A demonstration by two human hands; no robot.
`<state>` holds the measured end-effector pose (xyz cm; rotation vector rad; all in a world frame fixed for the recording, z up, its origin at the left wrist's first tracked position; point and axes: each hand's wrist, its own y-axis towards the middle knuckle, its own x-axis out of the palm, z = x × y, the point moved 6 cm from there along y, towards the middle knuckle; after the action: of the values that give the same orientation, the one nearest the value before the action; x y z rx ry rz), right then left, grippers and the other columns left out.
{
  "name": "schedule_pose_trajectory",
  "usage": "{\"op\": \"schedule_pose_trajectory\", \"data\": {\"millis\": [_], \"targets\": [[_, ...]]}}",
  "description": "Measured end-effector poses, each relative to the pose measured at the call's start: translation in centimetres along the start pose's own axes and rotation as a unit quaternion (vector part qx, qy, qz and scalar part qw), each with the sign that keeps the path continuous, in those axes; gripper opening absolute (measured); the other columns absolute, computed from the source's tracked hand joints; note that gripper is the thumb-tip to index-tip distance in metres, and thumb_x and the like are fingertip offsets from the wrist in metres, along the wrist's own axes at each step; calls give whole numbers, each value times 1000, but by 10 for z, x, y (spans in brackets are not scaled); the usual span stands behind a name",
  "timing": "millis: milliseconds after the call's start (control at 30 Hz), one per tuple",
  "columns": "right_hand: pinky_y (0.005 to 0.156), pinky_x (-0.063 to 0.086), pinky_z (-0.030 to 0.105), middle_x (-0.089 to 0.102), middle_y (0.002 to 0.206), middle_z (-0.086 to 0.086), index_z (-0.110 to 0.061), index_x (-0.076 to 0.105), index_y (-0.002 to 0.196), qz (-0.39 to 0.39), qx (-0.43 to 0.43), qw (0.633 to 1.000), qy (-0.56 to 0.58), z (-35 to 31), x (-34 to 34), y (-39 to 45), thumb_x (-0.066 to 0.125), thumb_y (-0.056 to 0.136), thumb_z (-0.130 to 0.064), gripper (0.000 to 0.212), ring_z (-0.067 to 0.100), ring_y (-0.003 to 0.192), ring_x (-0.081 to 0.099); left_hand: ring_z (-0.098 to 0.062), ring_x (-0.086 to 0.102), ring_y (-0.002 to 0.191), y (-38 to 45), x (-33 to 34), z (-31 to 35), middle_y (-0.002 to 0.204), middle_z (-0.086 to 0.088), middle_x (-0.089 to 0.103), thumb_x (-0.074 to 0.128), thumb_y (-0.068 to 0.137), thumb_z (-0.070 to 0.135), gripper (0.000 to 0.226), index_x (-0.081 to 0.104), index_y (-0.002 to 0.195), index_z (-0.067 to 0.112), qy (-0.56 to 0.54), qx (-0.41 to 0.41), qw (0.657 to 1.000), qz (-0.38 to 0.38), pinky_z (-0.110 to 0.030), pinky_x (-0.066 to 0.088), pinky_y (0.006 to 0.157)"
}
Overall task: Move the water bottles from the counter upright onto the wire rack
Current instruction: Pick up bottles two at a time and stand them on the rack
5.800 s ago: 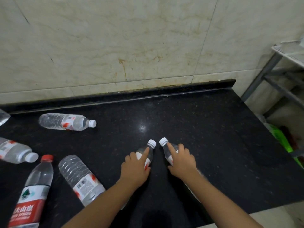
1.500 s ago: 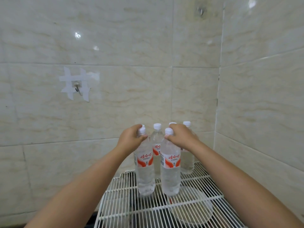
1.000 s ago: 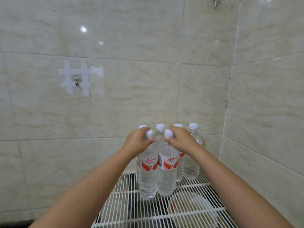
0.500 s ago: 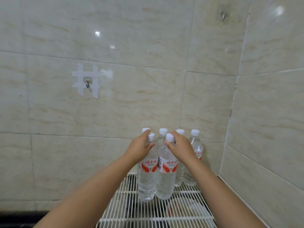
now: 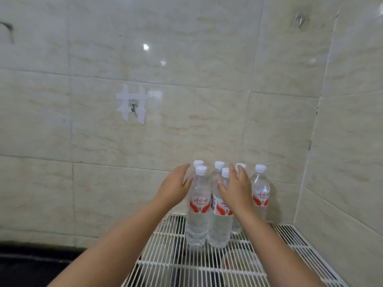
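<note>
White wire rack carries two front bottles upright, left hand and right hand each in a spread grip beside them, so fetching more comes next.

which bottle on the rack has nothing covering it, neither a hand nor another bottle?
The far-right bottle in the back row, nearest the corner wall. Its cap and red label show fully; the other five overlap each other or sit behind the hands.

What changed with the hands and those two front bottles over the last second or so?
Both hands let go: the left hand and right hand opened and drew back from the two front bottles, now standing free on the wire rack. The back row of bottles stayed put.
</note>
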<state>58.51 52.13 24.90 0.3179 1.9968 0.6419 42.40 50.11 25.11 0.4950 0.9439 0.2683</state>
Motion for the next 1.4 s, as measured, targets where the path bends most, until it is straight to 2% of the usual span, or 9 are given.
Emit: {"op": "schedule_pose_trajectory", "data": {"millis": [100, 200, 400, 500, 567, 633, 800, 1033, 1400], "targets": [[117, 9, 46, 20, 152, 19, -9, 32, 140, 30, -45, 998, -29, -28, 4, -20, 46, 92, -28, 53, 31, 143, 16, -19, 25, 140, -28, -17, -35, 153, -4, 25, 41, 96, 20, 50, 25, 144, 17, 113, -17, 993, -10, -29, 24, 112], [107, 30, 53, 46, 135, 30, 2, 51, 125, 47, -123, 990, 43, -76, 20, -40, 40, 83, -30, 54, 43, 127, 43, -21, 14, 144, -73, -46, -79, 155, -6, 20, 38, 97, 22, 48, 27, 143, 16, 205, -54, 977, -34, -31, 16, 116], [70, 53, 55, 68, 99, 30, 8, 64, 101, -99, -268, 957, 52, -230, 93, -117, 42, 72, -32, 54, 42, 86, 68, -26, 12, 144, -207, -145, -190, 154, -5, 21, 34, 98, 27, 47, 27, 143, 15, 331, -160, 927, -79, -38, 19, 116], [82, 51, 54, 64, 111, 30, 5, 63, 108, -124, -308, 940, 83, -313, 129, -178, 44, 74, -35, 55, 43, 96, 65, -28, 15, 143, -284, -210, -246, 153, -5, 25, 34, 97, 26, 46, 29, 142, 15, 382, -206, 898, -75, -42, 21, 114], [106, 36, 45, 48, 136, 25, 0, 52, 126, -152, -300, 934, 121, -365, 152, -222, 47, 85, -35, 54, 39, 124, 48, -26, 14, 144, -337, -252, -279, 154, -4, 23, 36, 97, 26, 48, 27, 143, 15, 387, -245, 885, -81, -43, 20, 114], [115, 20, 38, 31, 150, 15, -6, 38, 137, -200, -301, 923, 134, -410, 176, -262, 46, 92, -35, 55, 30, 138, 29, -25, 11, 145, -385, -286, -309, 155, -3, 21, 37, 96, 28, 50, 26, 144, 17, 384, -285, 874, -86, -43, 18, 115], [118, 11, 40, 21, 155, 6, -14, 30, 142, -287, -328, 891, 130, -518, 226, -351, 41, 95, -36, 53, 24, 144, 15, -26, 10, 145, -490, -351, -374, 155, 1, 20, 37, 96, 32, 51, 25, 144, 20, 373, -374, 843, -102, -42, 19, 114], [118, 14, 39, 22, 154, 5, -16, 30, 142, -380, -345, 848, 130, -624, 302, -421, 41, 95, -36, 53, 23, 144, 15, -25, 7, 146, -585, -404, -459, 156, 4, 16, 33, 98, 32, 51, 19, 146, 26, 317, -474, 816, -90, -42, 15, 117], [112, 25, 44, 41, 142, 9, -13, 40, 136, -460, -296, 833, 87, -755, 473, -417, 43, 93, -34, 48, 28, 136, 30, -25, 5, 146, -599, -463, -633, 157, 3, 14, 30, 99, 33, 51, 14, 147, 28, 288, -558, 773, -94, -43, 12, 118]]}}
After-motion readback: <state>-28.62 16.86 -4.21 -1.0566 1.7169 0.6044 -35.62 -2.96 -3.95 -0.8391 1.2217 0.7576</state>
